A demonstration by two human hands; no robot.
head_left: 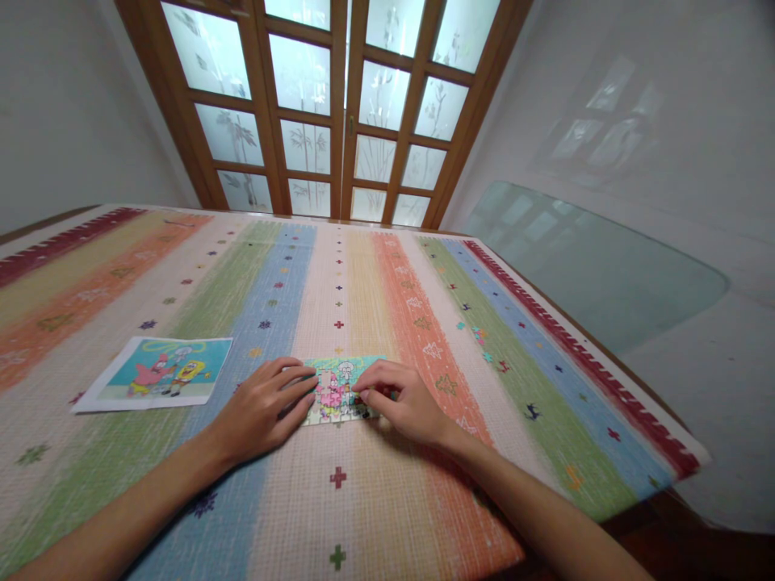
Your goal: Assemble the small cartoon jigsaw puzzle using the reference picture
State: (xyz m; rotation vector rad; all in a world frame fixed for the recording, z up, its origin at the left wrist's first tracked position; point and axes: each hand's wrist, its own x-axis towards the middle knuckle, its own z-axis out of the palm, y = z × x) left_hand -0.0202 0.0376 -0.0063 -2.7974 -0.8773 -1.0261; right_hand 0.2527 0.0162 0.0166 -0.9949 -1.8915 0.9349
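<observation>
A small cartoon jigsaw puzzle [330, 393] lies flat on the striped tablecloth, its joined pieces showing a pink figure and a pale-headed one. My left hand [263, 407] rests palm down at its left edge, fingers outstretched and the tips touching the pieces. Over the right part of the puzzle, my right hand [404, 397] has thumb and forefinger pinched together on a puzzle piece, which is mostly hidden by the fingers. That hand also covers the puzzle's right side. A printed reference picture [166, 369] on white paper lies left of my left hand.
Several loose puzzle pieces [479, 334] lie in a loose cluster to the right, on the pale and green stripes. The tablecloth [337, 516] covers the table up to the wooden glass-paned doors [339, 121]. A pale wall [635, 105] stands on the right.
</observation>
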